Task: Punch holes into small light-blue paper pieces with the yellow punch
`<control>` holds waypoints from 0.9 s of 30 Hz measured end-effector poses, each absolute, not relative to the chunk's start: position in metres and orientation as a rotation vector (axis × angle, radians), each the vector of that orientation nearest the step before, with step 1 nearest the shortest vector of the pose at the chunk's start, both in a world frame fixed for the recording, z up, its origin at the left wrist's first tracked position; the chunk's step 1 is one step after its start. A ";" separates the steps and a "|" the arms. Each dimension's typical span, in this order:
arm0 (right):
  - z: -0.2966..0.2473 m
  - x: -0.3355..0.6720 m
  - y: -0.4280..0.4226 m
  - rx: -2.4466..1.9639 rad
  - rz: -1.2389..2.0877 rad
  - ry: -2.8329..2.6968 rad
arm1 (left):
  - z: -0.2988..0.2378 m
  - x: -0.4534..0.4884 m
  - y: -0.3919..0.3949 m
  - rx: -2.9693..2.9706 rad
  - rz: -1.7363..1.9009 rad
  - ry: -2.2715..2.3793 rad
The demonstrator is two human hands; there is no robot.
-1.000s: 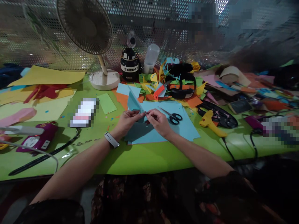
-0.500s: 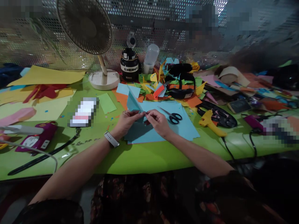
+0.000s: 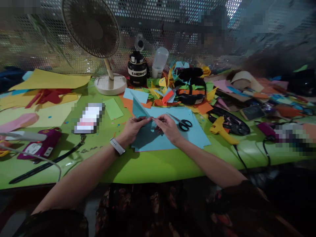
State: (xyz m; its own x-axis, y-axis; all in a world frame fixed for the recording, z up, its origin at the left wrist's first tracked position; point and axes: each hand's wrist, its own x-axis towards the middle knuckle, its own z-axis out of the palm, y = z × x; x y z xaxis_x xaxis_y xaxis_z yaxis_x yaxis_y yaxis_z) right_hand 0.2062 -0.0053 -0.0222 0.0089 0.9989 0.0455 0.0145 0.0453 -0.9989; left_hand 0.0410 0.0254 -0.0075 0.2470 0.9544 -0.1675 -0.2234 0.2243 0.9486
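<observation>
Over a green table (image 3: 150,168) before a perforated screen (image 3: 153,23), both hands (image 3: 131,129) (image 3: 169,129) pinch blue paper (image 3: 139,109).

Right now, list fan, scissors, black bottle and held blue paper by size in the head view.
1. Fan
2. Black bottle
3. Scissors
Held blue paper: smaller than the fan, otherwise unsure, partly hidden.

The far side of the desk (image 3: 148,169) is closed off by a perforated screen (image 3: 170,31), its holes dotted with small points of light. A brighter patch is seen at the upper right, beside a blurred grey area. Long green leaves (image 3: 48,38) are glimpsed at the upper left. The desk is surfaced in lime green; below its front edge, everything is shadowed.
</observation>
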 end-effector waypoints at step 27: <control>-0.017 0.205 -0.004 -1.105 1.410 -1.324 | -0.012 0.039 0.033 0.974 0.975 0.881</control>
